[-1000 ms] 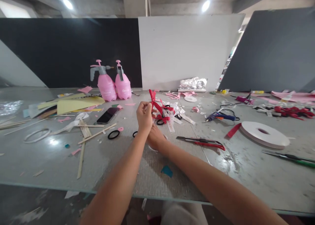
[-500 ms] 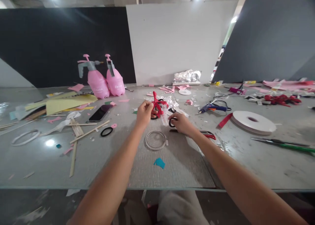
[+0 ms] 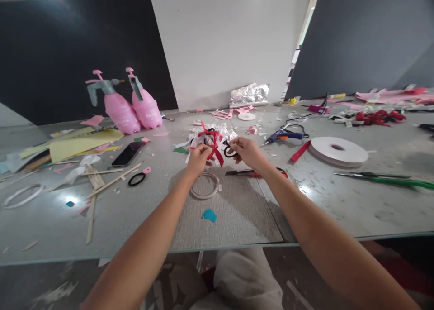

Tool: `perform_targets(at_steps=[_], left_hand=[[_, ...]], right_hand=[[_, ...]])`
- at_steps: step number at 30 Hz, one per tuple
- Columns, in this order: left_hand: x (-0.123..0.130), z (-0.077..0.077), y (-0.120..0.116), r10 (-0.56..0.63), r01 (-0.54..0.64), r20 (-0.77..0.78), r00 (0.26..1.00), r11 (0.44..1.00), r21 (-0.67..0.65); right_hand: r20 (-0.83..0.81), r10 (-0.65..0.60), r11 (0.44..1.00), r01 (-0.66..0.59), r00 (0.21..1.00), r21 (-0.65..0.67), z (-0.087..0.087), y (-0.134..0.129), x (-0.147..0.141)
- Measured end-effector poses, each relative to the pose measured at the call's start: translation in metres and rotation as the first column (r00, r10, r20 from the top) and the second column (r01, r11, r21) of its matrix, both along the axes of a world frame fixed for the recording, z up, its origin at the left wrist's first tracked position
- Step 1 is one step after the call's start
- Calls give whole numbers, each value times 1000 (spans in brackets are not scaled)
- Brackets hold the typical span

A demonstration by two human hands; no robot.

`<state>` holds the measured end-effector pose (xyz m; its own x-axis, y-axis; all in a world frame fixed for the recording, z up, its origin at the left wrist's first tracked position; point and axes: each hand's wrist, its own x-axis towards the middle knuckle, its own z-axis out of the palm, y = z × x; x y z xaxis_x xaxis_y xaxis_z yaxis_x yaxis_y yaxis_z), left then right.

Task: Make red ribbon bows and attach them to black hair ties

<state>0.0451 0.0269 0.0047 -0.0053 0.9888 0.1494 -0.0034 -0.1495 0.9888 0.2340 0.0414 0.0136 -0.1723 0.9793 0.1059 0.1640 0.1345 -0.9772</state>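
My left hand (image 3: pixel 199 159) is closed, with its fingertips pinching a red ribbon bow (image 3: pixel 215 142) whose tails hang down. To its right, my right hand (image 3: pixel 247 151) pinches a black hair tie (image 3: pixel 230 151) between thumb and fingers. Behind both hands lies a heap of white ribbon bows (image 3: pixel 222 131), partly covered by the red one. A roll of clear tape (image 3: pixel 205 186) lies flat in front of my left hand. Below my right hand is a red-handled utility knife (image 3: pixel 242 173), partly hidden by my wrist.
A blue glue gun (image 3: pixel 286 135), a large white ribbon spool (image 3: pixel 339 150) and green-handled tweezers (image 3: pixel 386 178) lie to the right. On the left are a phone (image 3: pixel 127 154), wooden sticks (image 3: pixel 113 181), another black hair tie (image 3: pixel 136 179) and two pink spray bottles (image 3: pixel 122 113).
My right hand has risen away from the utility knife, still with the black hair tie. The red bow has turned, its tail now hanging down between my hands. The view has shifted slightly.
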Motion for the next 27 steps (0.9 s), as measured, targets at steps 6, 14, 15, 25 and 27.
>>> perform_targets(at_steps=[6,14,15,25,27], left_hand=[[3,-3,-2,8,-8,79,997,1000,-6],[4,-2,-3,-6,7,74,997,1000,-6],[4,-3,-3,-10,11,79,997,1000,-7],[2,-6,-1,-27,29,102,994,999,-21],[2,-6,-1,-30,32,97,995,999,-22]], right_hand=[[172,-162,972,127,972,197,1,-5,-5],[321,-300,907,164,898,388,-6,-18,-21],[322,-301,908,166,898,386,-7,-17,-22],[282,-298,902,172,912,397,-10,-15,-25],[291,-301,899,169,908,403,-12,-13,-26]])
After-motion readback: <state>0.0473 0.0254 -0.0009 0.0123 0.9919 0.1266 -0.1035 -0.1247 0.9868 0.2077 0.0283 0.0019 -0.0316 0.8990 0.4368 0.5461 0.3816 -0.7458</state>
